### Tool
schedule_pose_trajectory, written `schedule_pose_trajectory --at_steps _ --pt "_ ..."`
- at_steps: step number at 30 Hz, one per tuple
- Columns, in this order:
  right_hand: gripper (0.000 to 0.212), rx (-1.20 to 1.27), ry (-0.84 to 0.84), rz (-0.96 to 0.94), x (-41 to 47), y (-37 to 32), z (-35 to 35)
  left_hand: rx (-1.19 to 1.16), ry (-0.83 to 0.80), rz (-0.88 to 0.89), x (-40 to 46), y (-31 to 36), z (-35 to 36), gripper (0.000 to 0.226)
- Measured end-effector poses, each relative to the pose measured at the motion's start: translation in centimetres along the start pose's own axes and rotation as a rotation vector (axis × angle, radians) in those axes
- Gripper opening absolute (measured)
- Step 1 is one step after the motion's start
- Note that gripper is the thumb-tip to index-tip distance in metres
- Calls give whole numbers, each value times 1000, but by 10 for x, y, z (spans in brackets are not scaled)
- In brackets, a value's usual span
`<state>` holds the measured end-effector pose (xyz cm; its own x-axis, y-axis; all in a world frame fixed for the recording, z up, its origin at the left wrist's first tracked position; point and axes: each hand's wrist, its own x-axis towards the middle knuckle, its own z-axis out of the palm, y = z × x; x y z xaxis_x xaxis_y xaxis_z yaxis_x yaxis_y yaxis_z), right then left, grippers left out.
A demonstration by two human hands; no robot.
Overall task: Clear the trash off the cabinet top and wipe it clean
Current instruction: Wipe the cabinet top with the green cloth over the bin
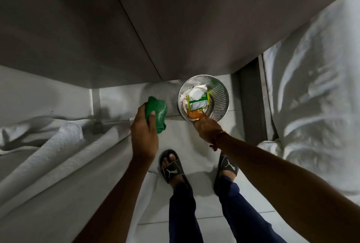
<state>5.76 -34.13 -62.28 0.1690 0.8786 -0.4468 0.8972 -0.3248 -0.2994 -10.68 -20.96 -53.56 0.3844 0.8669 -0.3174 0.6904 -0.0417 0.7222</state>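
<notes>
Right hand (207, 128) pinches orange wrapper (194, 115) over bin (222, 102) rim; left hand (145, 131) clutches green cloth (157, 113).

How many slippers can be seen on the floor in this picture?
2. One black slipper is on the person's left foot, below the green cloth; the other slipper is on the right foot, partly hidden under the right forearm.

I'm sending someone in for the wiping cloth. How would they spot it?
Start at the round perforated metal bin on the floor by the cabinet. Just left of it, the left hand has a grip on a bunched cloth. It is the only solid bright green thing among white linen.
</notes>
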Motion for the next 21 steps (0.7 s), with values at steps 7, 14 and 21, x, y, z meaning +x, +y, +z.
schedule_pose_trajectory --at_steps 7,14,21 --pt "36 505 97 173 -6 -62 -101 -63 76 -19 -12 54 -33 42" --pt "33 1713 -36 332 -41 -165 -270 -44 100 136 -57 148 -130 42" --pt "13 1570 159 287 -89 -243 -370 -152 167 128 -101 206 -263 34"
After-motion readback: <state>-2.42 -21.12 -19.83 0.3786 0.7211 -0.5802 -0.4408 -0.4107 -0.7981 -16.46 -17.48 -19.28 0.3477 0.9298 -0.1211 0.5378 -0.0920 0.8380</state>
